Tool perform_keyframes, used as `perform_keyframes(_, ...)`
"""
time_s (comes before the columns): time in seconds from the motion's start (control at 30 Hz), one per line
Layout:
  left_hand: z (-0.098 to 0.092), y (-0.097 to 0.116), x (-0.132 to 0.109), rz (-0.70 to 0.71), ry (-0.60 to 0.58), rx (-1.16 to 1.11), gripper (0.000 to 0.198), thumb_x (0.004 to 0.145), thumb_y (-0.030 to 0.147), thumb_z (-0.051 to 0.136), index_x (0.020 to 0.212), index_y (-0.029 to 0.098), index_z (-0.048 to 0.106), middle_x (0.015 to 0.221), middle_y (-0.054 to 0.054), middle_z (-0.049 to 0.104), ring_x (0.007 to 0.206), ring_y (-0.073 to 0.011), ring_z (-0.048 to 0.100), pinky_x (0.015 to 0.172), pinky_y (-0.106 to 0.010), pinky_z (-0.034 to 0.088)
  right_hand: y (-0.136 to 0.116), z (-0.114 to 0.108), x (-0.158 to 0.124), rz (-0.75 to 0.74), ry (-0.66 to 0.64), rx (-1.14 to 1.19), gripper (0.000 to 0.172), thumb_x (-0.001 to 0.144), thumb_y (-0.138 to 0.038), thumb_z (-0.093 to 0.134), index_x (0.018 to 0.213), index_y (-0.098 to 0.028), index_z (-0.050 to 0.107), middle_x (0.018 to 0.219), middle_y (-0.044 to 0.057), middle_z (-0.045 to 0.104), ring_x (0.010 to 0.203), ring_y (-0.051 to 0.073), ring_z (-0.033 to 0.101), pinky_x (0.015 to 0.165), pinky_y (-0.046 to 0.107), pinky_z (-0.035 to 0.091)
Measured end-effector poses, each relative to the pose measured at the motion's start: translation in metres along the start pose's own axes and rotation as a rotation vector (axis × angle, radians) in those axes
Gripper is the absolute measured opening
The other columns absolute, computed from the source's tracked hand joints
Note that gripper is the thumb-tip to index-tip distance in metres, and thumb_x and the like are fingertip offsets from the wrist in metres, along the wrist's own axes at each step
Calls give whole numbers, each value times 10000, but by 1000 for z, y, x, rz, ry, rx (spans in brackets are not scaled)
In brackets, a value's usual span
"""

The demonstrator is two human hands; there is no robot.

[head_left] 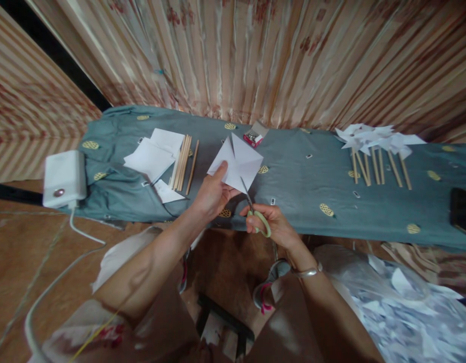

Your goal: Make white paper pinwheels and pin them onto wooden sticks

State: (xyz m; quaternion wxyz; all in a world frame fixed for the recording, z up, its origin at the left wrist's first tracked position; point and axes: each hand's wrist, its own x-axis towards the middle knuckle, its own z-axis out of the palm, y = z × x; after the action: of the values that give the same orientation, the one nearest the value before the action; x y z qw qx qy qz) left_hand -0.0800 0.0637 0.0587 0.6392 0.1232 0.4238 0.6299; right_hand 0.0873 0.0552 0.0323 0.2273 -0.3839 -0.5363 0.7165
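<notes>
Between the thumb and fingers of my left hand (214, 194) is a white paper square (246, 160), with a slit running in from its upper edge. My right hand (270, 222) grips scissors with pale green handles (262, 223); their blades lie at the paper's lower right part. Left of the paper are several wooden sticks (183, 162) and a stack of white paper sheets (151, 156). Behind it sits a small open red box (254, 136) holding small metallic pieces.
White paper pinwheels on sticks (380, 138) lie at the right of the green cloth (301, 186). A white device with a cable (64, 177) is at the left end, a dark object (462, 209) at the right. A plastic bag of paper pieces (410, 307) sits lower right.
</notes>
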Motion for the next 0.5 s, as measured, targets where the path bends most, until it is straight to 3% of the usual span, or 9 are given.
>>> perform_keyframes(0.3, 3, -4, -3, -49, 37, 0, 212, 962, 259, 498, 1012, 108, 638, 834, -91, 745, 831, -194, 722, 889, -380, 555, -1, -2, 0, -12, -5, -7, 485, 597, -595, 801, 796, -176, 657, 558, -34, 602, 491, 71, 510, 491, 207, 436)
perform_keyframes(0.5, 5, -3, -4, -35, 31, -3, 227, 976, 246, 461, 1009, 108, 638, 791, -74, 735, 797, -174, 714, 883, -359, 557, 1, -1, 0, -16, 5, 1, 446, 618, -559, 805, 806, -183, 658, 536, -44, 585, 463, 72, 492, 464, 211, 407)
